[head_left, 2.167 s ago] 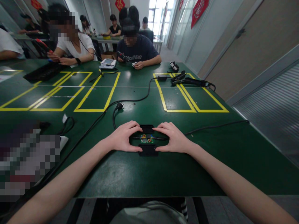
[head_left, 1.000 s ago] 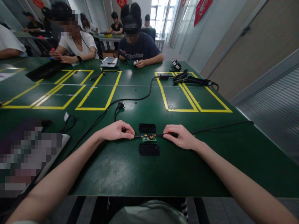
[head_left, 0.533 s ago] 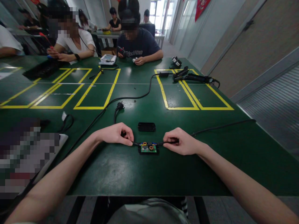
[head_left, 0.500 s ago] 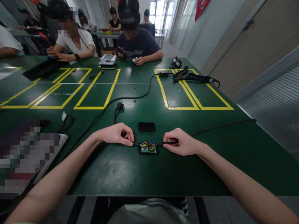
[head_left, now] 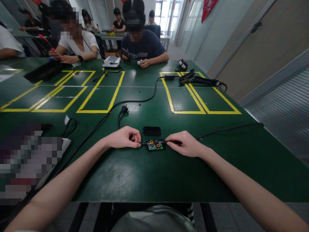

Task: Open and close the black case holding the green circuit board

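Note:
A small green circuit board [head_left: 152, 147] with copper-coloured coils sits in an uncovered black plastic case [head_left: 156, 150] on the table. Pinched in my left hand [head_left: 126, 137] is the black cable that enters the case from the left. On the opposite side, my right hand [head_left: 184, 143] is closed on the black cable [head_left: 175, 141] running out to the right. Thin blue and yellow wires show at the cable ends on the board. Just beyond the case lies a black cover [head_left: 152, 130], its hollow side up, apart from both hands.
A black power plug [head_left: 124, 109] and a long cord [head_left: 135, 101] cross the green table [head_left: 108, 180]. Black handheld tools [head_left: 200, 80] lie at the far right, within yellow tape. A blurred-out flat object [head_left: 29, 167] is at left. Several people sit across.
Both hands have shifted slightly away from me, still gripping the cables. The case with the board has moved a little away and to the right, nearer the cover.

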Demonstrator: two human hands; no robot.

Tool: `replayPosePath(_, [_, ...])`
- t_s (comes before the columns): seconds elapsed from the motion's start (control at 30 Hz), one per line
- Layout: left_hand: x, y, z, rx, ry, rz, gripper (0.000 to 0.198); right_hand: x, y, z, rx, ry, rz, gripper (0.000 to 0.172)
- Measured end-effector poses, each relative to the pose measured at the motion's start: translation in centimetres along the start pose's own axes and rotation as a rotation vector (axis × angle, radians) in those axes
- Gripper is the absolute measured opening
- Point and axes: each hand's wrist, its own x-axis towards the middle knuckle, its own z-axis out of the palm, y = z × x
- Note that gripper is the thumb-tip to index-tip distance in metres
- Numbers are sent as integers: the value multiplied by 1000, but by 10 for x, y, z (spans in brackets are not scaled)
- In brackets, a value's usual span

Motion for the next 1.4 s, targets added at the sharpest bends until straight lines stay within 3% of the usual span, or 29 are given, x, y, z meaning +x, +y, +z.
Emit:
replayPosePath(0.13, [0,0,1,-21,-4,-20,26,1,1,2,-2,-17,3,38])
replayPosePath(0.7, [2,-5,9,101,55,9,36,3,-2,1,-102,15,-121,35])
replayPosePath(1.13, [1,4,14,217,68,-19,29,4,-3,5,-101,44,-80,39])
replayPosePath(1.4, [2,5,18,174,108,-15,25,5,-1,7,-84,72,-75,35])
